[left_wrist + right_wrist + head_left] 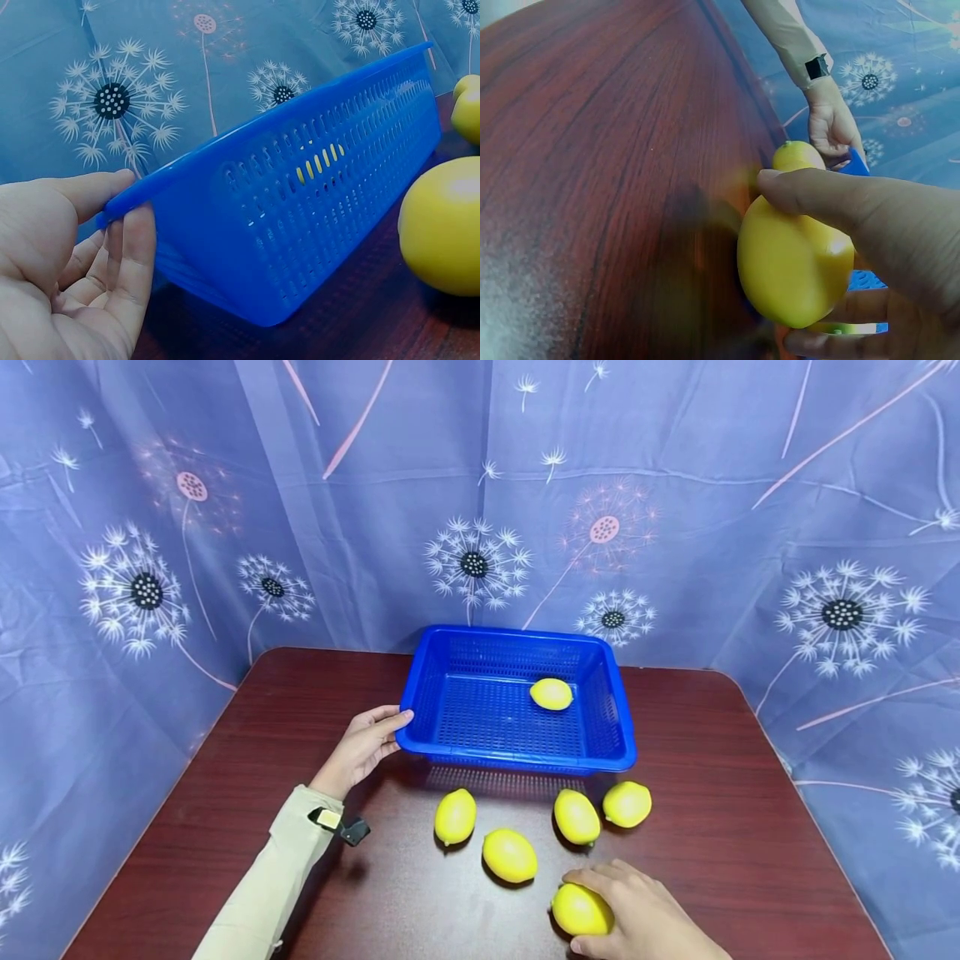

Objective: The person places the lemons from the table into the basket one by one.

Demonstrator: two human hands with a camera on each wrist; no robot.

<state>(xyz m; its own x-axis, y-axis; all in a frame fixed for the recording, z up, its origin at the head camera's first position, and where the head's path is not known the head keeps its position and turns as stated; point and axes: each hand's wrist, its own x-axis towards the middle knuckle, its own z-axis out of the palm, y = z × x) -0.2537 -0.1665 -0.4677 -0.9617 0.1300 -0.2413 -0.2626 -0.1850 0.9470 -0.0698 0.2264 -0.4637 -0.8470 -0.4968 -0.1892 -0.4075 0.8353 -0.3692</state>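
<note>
At its left front corner, the rim of a blue plastic basket [517,758] is pinched between the thumb and fingers of my left hand [365,745]. The left wrist view shows that thumb on top of the rim and the fingers beneath it. One lemon [551,694] lies inside the basket, toward its right back. Near the front of the table, my right hand [637,906] grips another lemon [581,910]. The right wrist view has the thumb across this lemon [791,262] and fingers at its far side; the palm is partly out of frame.
Between the basket and my right hand lie more lemons: one at left [455,817], one in the middle [510,856], and two close together at right, a nearer lemon [577,817] and a farther lemon [627,804]. A patterned blue curtain [360,552] hangs behind the dark red wooden table [712,760].
</note>
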